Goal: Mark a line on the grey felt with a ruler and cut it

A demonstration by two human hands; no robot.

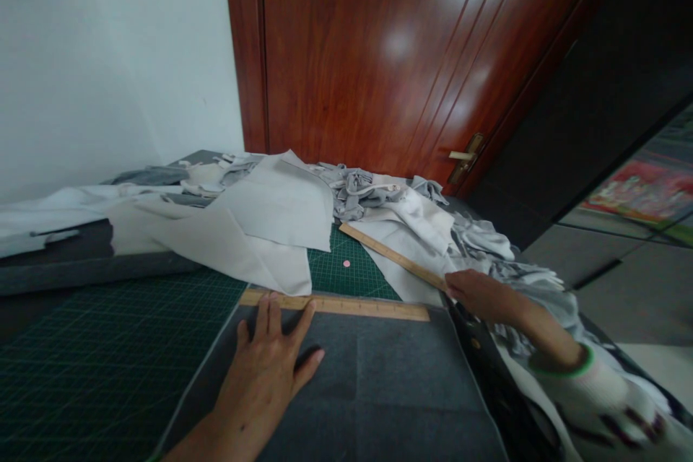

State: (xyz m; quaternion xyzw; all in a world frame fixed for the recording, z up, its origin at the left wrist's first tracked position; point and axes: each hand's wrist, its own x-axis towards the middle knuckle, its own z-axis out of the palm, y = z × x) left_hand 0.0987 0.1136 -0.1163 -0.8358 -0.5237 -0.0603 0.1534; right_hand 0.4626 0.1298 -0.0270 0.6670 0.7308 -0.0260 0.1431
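Observation:
Grey fabric [395, 375] lies flat in front of me, with a wooden ruler [373, 307] along its far edge. My left hand [265, 364] rests with fingers spread, its fingertips on the ruler's left part. At the right, my right hand [479, 294] is closed on the near end of a second wooden ruler [393, 254], which slants away to the left over white cloth. Black scissors [476, 343] lie beside the fabric's right edge, just below my right hand. A small pink disc [346, 263] sits on the green cutting mat [108, 354].
White cloth pieces [276, 202] overlap the mat's far side. Grey and white scraps [357, 188] are heaped along the back and right edge. A dark grey roll [97, 271] lies at the left. Behind stand a wooden door [351, 50] and a white wall [119, 50].

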